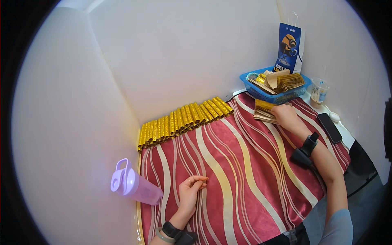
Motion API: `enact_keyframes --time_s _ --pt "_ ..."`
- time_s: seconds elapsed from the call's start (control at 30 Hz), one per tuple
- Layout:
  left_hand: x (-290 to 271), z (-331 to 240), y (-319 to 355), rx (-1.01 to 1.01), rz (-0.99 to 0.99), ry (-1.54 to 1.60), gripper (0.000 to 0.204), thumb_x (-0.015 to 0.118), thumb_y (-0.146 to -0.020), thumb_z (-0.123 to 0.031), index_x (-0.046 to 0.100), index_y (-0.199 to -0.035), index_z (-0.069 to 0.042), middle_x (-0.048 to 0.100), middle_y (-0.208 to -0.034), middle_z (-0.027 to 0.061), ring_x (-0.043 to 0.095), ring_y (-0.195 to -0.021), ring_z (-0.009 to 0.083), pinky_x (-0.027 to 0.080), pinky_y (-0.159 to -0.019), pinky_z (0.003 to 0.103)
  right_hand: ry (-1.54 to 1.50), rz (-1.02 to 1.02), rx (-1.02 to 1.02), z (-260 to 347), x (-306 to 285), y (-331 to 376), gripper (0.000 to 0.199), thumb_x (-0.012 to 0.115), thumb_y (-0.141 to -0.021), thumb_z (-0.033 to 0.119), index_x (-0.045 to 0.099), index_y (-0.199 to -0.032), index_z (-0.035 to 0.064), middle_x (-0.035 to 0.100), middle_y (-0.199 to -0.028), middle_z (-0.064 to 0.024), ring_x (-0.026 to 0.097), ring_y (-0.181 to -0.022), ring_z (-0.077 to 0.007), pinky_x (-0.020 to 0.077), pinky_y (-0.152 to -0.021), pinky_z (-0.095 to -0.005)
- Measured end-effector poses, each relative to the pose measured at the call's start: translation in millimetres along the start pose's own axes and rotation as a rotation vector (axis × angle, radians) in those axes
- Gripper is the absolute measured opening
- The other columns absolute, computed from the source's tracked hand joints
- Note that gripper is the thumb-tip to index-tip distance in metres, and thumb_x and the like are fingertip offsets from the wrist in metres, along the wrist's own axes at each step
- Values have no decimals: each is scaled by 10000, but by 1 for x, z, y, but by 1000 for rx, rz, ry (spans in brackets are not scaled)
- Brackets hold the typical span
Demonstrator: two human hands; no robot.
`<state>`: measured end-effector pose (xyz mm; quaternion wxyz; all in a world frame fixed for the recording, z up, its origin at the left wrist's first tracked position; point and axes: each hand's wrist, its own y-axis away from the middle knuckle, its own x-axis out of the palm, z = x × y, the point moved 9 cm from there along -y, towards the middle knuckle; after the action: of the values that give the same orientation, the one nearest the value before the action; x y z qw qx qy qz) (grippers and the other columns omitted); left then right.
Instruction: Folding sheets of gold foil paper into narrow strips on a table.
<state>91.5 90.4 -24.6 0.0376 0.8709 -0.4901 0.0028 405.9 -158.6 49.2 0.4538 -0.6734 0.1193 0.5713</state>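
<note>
At the far right of the cloth, my right hand (286, 117) has its fingers closed at the edge of a small stack of gold-faced paper sheets (264, 107); how many sheets it grips is hidden. My left hand (189, 195) rests low over the middle of the cloth, thumb and forefinger pinched together. Whether anything tiny sits between those fingertips I cannot make out. Along the back edge, several rolled gold paper tubes (185, 117) lie piled side by side in a long row.
A striped red cloth (245, 171) covers the table. At left a lilac shaker bottle (139, 188) lies tilted. A blue basket (281, 97) of paper stands at the back right, before a blue paper bag (288, 49). Near it are a plastic cup (319, 93) and a phone (330, 128).
</note>
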Motion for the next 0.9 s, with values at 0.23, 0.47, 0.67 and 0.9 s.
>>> enact_keyframes --time_s 0.23,0.47,0.67,0.9 --pt "0 0 1 -4 -3 11 141 542 -911 -17 669 -969 8 684 -918 62 622 -798 94 494 -770 222 84 -477 -16 8 -48 9 333 719 -795 306 570 -878 19 609 -871 -178 639 -780 -336 505 -690 -444" --pt "-2 1 0 -4 8 31 162 525 -918 -8 674 -982 5 692 -953 65 614 -804 88 482 -776 213 88 -31 -2 -6 -8 3 419 678 -827 414 641 -794 -2 663 -783 -179 651 -732 -351 514 -676 -450" --pt "-1 1 0 7 26 31 160 525 -918 -8 673 -979 4 691 -953 65 614 -803 90 484 -779 216 59 135 -50 -11 1 3 208 627 -800 223 690 -733 36 678 -767 -175 667 -727 -362 529 -651 -476" --pt "-1 -3 1 12 4 1 142 538 -919 -25 669 -964 0 685 -926 60 621 -793 91 495 -766 220 53 -125 -12 1 -22 5 146 585 -761 131 637 -718 1 677 -767 -178 668 -741 -365 537 -665 -456"
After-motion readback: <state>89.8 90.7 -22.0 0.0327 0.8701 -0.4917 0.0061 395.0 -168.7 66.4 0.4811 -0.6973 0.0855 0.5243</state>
